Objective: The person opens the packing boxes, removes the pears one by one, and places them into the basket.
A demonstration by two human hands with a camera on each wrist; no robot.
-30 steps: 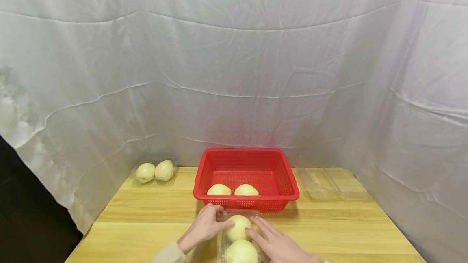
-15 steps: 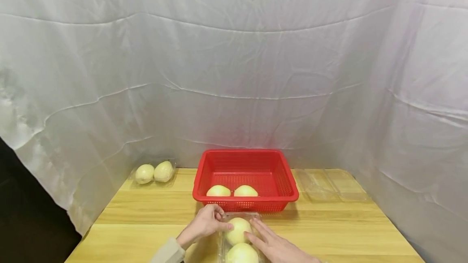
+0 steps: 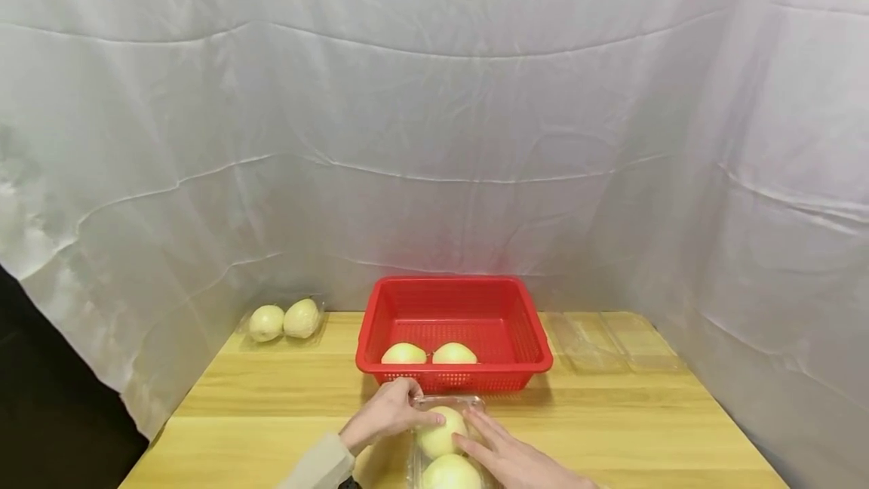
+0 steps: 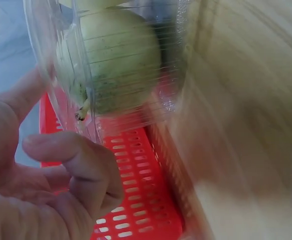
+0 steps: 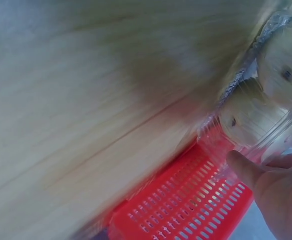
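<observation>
In the head view a clear plastic clamshell box (image 3: pixel 416 466) lies lengthwise at the table's front, two pale yellow pears (image 3: pixel 451 472) inside. My left hand (image 3: pixel 390 415) is at its far left corner, thumb over the lid and the other fingers curled at the edge. In the left wrist view those bent fingers (image 4: pixel 93 170) are beside the rim. My right hand (image 3: pixel 509 455) rests on the lid's right side with fingers fairly straight. One right fingertip (image 5: pixel 238 162) touches the box's rim in the right wrist view. The box's near end is out of the head view.
A red perforated basket (image 3: pixel 455 377) holding two visible pears (image 3: pixel 455 354) stands just beyond the box. Another clear box with two pears (image 3: pixel 302 318) sits at the back left. An opened clear plastic box (image 3: pixel 621 342) lies at the back right, near the grey curtain (image 3: pixel 434 225).
My left hand has shifted slightly right, its thumb farther over the lid. My right hand stays almost where it was. The box and basket hold nearly the same place.
</observation>
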